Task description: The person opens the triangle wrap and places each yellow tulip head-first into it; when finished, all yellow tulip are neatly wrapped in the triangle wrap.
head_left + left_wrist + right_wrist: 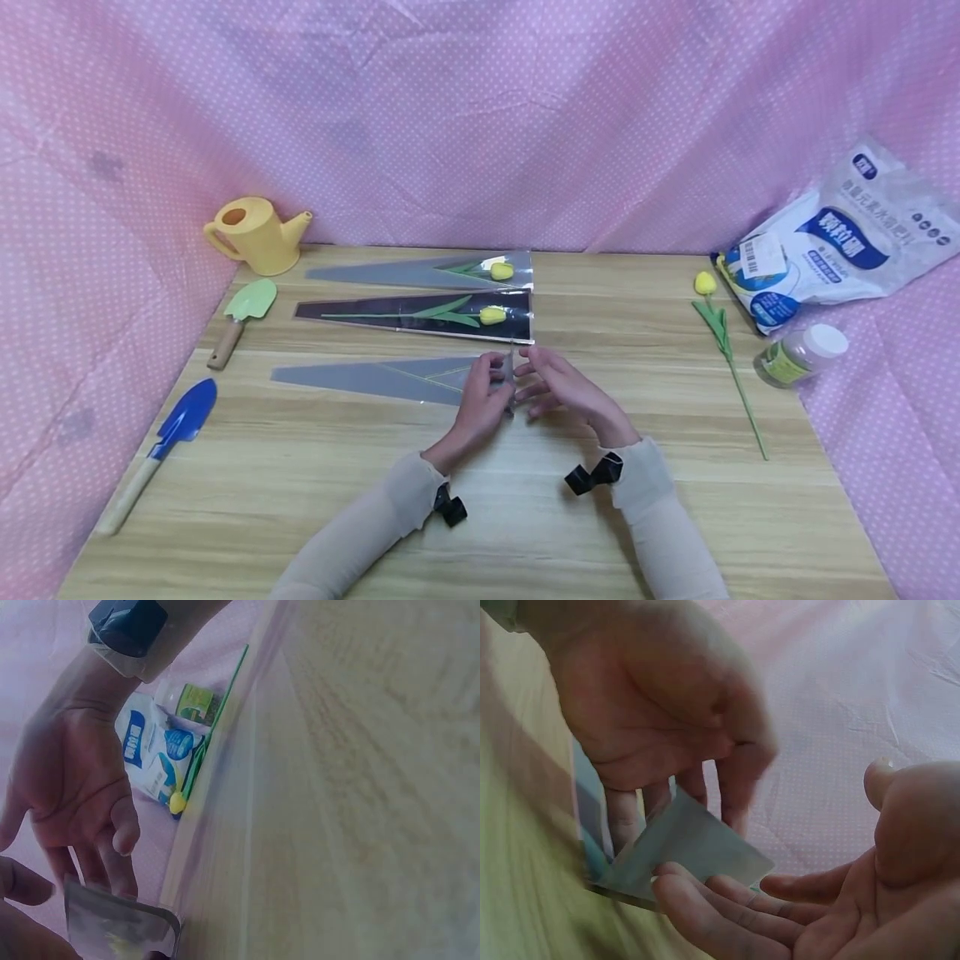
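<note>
A grey tapered flower sleeve [360, 378] with thin yellow lines lies nearest me, its wide right end bent upright. My left hand [483, 398] grips that end, fingers behind the raised flap [697, 844] in the right wrist view. On the flap's other side, my right hand [566, 392] has its fingers loosely extended and spread, fingertips right at the flap, holding nothing. Beyond them lie a black sleeve [360, 310] with a yellow tulip [492, 316] inside and a grey sleeve [375, 270] with another tulip [502, 271].
At left are a yellow watering can [262, 237], a green trowel [251, 302] and a blue trowel [186, 414]. A loose yellow tulip [722, 333], a clear jar with white lid [801, 357] and a white-blue bag [840, 242] stand at right. Pink dotted cloth surrounds the wooden table [525, 533].
</note>
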`<state>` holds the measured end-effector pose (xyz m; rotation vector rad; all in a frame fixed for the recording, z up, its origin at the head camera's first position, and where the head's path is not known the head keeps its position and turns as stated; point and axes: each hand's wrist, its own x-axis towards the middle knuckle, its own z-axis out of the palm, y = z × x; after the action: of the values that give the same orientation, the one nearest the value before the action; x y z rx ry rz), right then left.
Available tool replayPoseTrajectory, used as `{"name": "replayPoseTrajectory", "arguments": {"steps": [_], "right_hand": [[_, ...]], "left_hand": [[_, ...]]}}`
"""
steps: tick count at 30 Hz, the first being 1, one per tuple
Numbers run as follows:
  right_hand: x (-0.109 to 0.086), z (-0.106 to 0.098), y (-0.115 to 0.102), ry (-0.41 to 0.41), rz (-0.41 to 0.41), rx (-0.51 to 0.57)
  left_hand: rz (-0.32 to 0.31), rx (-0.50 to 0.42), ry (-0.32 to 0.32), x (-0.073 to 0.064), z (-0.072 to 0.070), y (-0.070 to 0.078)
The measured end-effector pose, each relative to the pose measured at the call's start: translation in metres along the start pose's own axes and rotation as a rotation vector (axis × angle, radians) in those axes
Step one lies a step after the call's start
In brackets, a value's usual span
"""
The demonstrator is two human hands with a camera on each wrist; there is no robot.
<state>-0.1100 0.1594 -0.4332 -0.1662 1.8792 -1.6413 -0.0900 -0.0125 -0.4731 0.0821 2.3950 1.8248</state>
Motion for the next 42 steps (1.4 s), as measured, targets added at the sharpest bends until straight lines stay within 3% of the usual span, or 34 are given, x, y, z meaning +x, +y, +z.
{"name": "replayPoseTrajectory", "arguments": {"steps": [9, 19, 28, 36, 42], "right_hand": [[0.003, 0.003, 0.006, -0.011, 0.013, 0.011], [0.003, 0.001, 0.007, 0.000, 0.019, 0.010], [0.011, -0.002, 0.014, 0.096, 0.092, 0.026], [0.019, 0.005, 0.016, 0.175, 0.110, 0.042], [0.027, 0.012, 0.018, 0.284, 0.145, -0.039]], "left_hand": [[-0.057, -0.068, 0.061, 0.003, -0.002, -0.003], [-0.107, -0.060, 0.112, 0.010, -0.005, -0.007], [-0.095, -0.057, 0.087, 0.012, -0.010, -0.012], [-0.162, -0.150, 0.076, 0.014, -0.012, -0.014], [-0.195, -0.200, 0.081, 0.017, -0.012, -0.016]]}}
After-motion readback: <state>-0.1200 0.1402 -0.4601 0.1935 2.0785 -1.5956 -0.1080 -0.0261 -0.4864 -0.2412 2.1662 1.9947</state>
